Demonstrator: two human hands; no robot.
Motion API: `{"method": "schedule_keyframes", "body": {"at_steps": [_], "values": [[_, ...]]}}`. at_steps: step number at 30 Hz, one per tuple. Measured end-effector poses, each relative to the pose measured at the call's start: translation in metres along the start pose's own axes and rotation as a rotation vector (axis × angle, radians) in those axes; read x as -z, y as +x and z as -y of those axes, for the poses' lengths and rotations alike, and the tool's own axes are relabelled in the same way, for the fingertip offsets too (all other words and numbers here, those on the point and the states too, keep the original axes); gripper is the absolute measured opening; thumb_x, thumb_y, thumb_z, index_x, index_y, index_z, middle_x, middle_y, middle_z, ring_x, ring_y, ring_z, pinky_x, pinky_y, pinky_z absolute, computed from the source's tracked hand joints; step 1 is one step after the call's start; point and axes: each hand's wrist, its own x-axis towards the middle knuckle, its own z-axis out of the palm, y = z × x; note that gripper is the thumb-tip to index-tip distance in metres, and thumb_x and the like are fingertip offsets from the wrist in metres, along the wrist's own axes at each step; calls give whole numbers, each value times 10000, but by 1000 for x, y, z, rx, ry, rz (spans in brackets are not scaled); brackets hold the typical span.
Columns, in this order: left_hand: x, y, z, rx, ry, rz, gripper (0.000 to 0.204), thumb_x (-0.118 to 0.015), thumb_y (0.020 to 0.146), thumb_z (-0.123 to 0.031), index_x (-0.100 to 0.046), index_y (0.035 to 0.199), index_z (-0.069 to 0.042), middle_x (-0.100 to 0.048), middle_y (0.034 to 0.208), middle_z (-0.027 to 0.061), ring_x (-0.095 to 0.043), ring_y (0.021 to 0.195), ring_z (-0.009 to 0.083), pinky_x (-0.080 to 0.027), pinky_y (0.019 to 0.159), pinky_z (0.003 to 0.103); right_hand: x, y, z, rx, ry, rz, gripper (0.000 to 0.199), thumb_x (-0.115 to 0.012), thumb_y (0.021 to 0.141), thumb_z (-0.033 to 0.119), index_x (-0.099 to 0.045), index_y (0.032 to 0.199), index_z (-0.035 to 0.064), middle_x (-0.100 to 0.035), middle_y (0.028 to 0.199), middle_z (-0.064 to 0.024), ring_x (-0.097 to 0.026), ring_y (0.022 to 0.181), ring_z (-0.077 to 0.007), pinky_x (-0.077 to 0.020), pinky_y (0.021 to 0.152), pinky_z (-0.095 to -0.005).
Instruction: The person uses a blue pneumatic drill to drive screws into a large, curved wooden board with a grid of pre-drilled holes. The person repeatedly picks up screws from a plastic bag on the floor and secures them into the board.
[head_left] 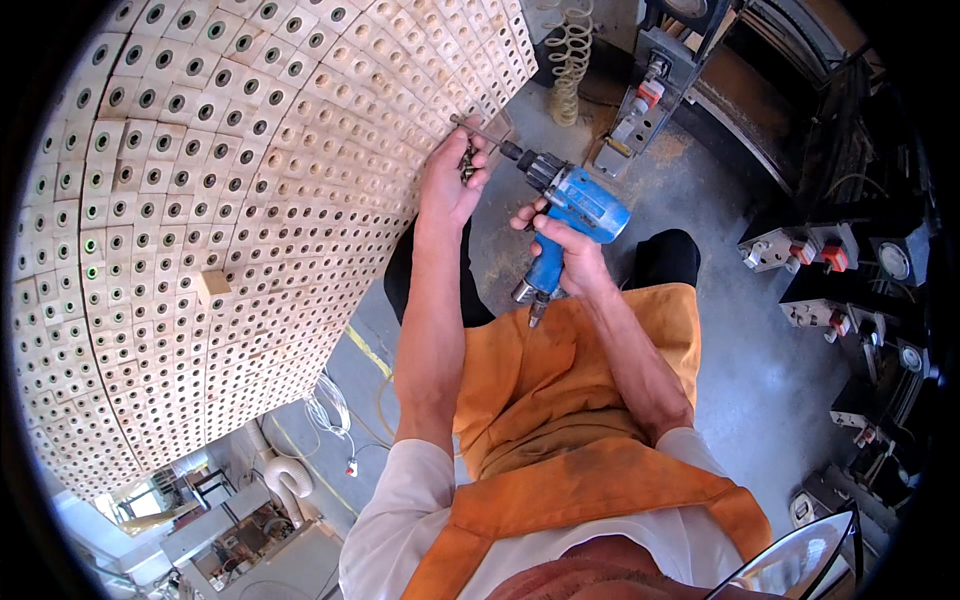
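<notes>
My right hand [568, 245] is wrapped round the grip of a blue air impact driver [588, 205], whose black nose and long thin bit [490, 135] point up and left. In my left hand [455, 180] lie several small brass-coloured threaded inserts [467, 163], held by curled fingers. The thumb and fingertips of that hand are close to the tip of the bit; whether an insert sits on the tip is too small to tell. Beside my left hand stands a large stack of wooden blocks [330, 190] with round holes. Dark metal-rimmed inserts fill many holes on its left; holes nearer my hand are bare wood.
A small loose wooden block [213, 287] rests on the stack's face. A coiled air hose [570, 60] hangs at the far side. Machinery with red-and-grey fittings [800, 250] lines the right. White cable [330, 410] lies on the floor at lower left, near a flexible duct [288, 478].
</notes>
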Motion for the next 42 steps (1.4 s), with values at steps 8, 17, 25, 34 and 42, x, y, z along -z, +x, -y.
{"method": "schedule_keyframes", "body": {"at_steps": [8,17,25,34,42], "values": [[10,-15,15,111,169,-30,205,-504,986,-202,-536,1083,-24,-531,867,24,-443,642,65,-334,462,162,-8,-1,0,8,-47,-30,240,-636,860,82,-558,1083,43,-648,1006,-86,-645,980,-211,-469,631,-266],[13,-17,15,7,245,-131,241,-489,989,-171,-542,1161,-10,-558,908,29,-453,677,76,-346,487,171,-9,0,2,17,-41,-24,230,-635,867,80,-564,1082,40,-655,1014,-98,-646,997,-217,-473,636,-265],[12,-8,1,-40,-56,-27,214,-546,966,-219,-573,1059,-28,-523,807,-2,-427,609,52,-336,456,173,11,-24,22,-52,-44,0,239,-633,871,90,-567,1096,45,-646,1048,-108,-640,1015,-222,-481,635,-258],[-5,1,-9,23,192,-8,248,-563,960,-290,-570,1000,-46,-490,737,-11,-409,561,43,-320,451,167,28,-27,31,-58,-53,59,241,-635,863,89,-569,1093,56,-644,1053,-107,-642,1009,-224,-493,626,-250],[-18,18,-5,53,95,-62,272,-507,985,-277,-567,1087,-32,-482,733,-13,-418,582,63,-323,443,180,17,-15,16,-2,-16,-14,265,-631,870,97,-555,1120,53,-640,1069,-107,-639,1017,-225,-487,621,-264]]}}
